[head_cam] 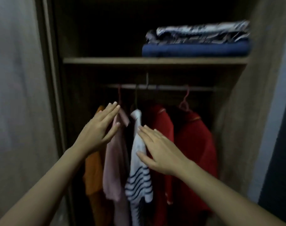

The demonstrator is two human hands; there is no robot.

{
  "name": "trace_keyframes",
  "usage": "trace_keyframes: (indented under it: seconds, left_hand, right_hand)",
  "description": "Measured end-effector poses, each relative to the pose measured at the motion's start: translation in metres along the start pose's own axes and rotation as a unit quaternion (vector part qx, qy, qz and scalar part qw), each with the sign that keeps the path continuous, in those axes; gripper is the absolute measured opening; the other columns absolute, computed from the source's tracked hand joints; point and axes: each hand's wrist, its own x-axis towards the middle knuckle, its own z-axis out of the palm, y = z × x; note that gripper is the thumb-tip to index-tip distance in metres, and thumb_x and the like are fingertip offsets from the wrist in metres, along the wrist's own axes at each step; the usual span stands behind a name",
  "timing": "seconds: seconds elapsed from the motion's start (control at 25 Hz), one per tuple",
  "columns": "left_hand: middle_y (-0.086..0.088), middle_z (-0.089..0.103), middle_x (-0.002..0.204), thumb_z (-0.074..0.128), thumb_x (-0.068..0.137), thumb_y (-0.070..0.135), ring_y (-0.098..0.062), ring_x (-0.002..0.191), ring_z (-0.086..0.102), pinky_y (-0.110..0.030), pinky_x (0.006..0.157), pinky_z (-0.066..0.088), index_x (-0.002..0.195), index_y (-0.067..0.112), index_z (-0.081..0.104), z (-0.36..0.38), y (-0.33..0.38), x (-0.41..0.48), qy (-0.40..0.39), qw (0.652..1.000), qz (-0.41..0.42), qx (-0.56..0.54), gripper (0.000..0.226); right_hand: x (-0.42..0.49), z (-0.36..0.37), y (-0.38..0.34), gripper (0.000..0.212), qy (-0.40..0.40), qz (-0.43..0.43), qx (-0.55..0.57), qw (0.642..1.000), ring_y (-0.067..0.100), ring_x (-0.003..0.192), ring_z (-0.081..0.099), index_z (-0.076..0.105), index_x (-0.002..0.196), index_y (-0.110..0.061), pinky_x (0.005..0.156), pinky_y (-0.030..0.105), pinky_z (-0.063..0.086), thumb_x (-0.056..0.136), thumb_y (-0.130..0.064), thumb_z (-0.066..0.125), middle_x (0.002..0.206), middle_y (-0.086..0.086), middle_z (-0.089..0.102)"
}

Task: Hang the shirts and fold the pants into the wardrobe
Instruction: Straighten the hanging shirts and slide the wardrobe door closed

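Hanging shirts: orange shirt (91, 173), pink shirt (113, 168), white shirt with navy stripes (139, 181), two red shirts (194, 149). Folded blue pants (196, 50) lie under black-and-white patterned pants (199, 34).

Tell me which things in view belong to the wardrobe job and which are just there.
Job: orange shirt, pink shirt, striped shirt, two red shirts, all on the rail; blue folded clothes and patterned folded clothes on the shelf; left hand, right hand, both open.

Just there: grey panel, left; blue wall, right.

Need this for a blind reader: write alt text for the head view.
Open hands reach into a wardrobe: left hand at a hanging pink shirt, right hand at a striped shirt. Folded clothes sit on the shelf above.
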Motion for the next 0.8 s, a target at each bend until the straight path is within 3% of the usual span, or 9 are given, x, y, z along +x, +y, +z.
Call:
trace_keyframes:
  seconds: [0.2, 0.36, 0.4, 0.48, 0.56, 0.68, 0.8]
  left_hand:
    - [-0.002, 0.003, 0.152, 0.03, 0.09, 0.049, -0.018, 0.142, 0.004, -0.038, 0.112, 0.012, 0.148, 0.007, 0.017, 0.007, -0.039, -0.115, -0.117, 0.981, -0.125, 0.086, 0.073]
    - [-0.002, -0.006, 0.152, 0.028, 0.095, 0.046, -0.015, 0.142, -0.005, -0.032, 0.114, 0.003, 0.147, 0.01, 0.001, 0.01, -0.081, -0.156, -0.135, 0.962, -0.185, 0.146, 0.068]
    - [-0.002, -0.008, 0.152, 0.028, 0.097, 0.044, -0.015, 0.142, -0.006, -0.032, 0.114, 0.002, 0.145, 0.011, -0.003, 0.012, -0.09, -0.158, -0.129, 0.96, -0.193, 0.154, 0.066]
    - [-0.001, -0.011, 0.151, 0.025, 0.098, 0.042, -0.014, 0.142, -0.009, -0.032, 0.115, -0.001, 0.144, 0.014, -0.006, 0.018, -0.113, -0.162, -0.113, 0.957, -0.22, 0.149, 0.062]
    - [-0.001, -0.013, 0.152, 0.022, 0.098, 0.043, -0.01, 0.142, -0.014, -0.031, 0.116, -0.003, 0.145, 0.016, -0.007, 0.026, -0.14, -0.169, -0.102, 0.958, -0.224, 0.148, 0.062]
    - [-0.003, -0.009, 0.154, 0.022, 0.099, 0.041, -0.007, 0.142, -0.02, -0.031, 0.116, -0.006, 0.147, 0.016, -0.005, 0.038, -0.18, -0.176, -0.06, 0.971, -0.121, 0.199, 0.061]
    - [0.001, -0.02, 0.156, 0.022, 0.101, 0.039, -0.012, 0.144, -0.015, -0.033, 0.117, -0.005, 0.149, 0.019, -0.01, 0.049, -0.216, -0.178, -0.002, 0.971, 0.018, 0.236, 0.061]
  right_hand:
    - [-0.036, 0.127, -0.076, 0.061, -0.12, -0.042, 0.114, 0.985, 0.025, 0.125, 0.051, 0.049, 0.132, -0.005, 0.106, 0.04, 0.033, 0.084, -0.043, 0.044, 0.136, 0.012, 0.053]
    - [-0.044, 0.209, -0.131, 0.055, -0.195, -0.083, 0.133, 0.968, 0.014, 0.116, 0.059, 0.061, 0.121, -0.015, 0.095, 0.035, 0.049, 0.08, -0.043, 0.038, 0.123, 0.0, 0.064]
    - [-0.04, 0.223, -0.14, 0.053, -0.212, -0.092, 0.136, 0.963, 0.014, 0.118, 0.057, 0.06, 0.123, -0.014, 0.1, 0.037, 0.045, 0.082, -0.04, 0.038, 0.126, 0.001, 0.062]
    - [-0.024, 0.248, -0.157, 0.052, -0.237, -0.113, 0.148, 0.953, 0.021, 0.133, 0.042, 0.046, 0.135, -0.008, 0.113, 0.04, 0.02, 0.09, -0.033, 0.04, 0.141, 0.009, 0.048]
    - [-0.006, 0.273, -0.172, 0.056, -0.229, -0.144, 0.127, 0.954, 0.025, 0.14, 0.027, 0.033, 0.142, -0.005, 0.115, 0.036, 0.005, 0.094, -0.03, 0.042, 0.149, 0.013, 0.035]
    - [0.018, 0.305, -0.194, 0.059, -0.246, -0.159, 0.073, 0.953, 0.027, 0.142, 0.021, 0.027, 0.144, -0.002, 0.117, 0.037, 0.007, 0.095, -0.031, 0.044, 0.151, 0.016, 0.029]
    - [0.038, 0.334, -0.218, 0.059, -0.28, -0.181, -0.007, 0.943, 0.029, 0.143, 0.017, 0.023, 0.144, -0.001, 0.117, 0.039, 0.004, 0.096, -0.029, 0.044, 0.152, 0.018, 0.025]
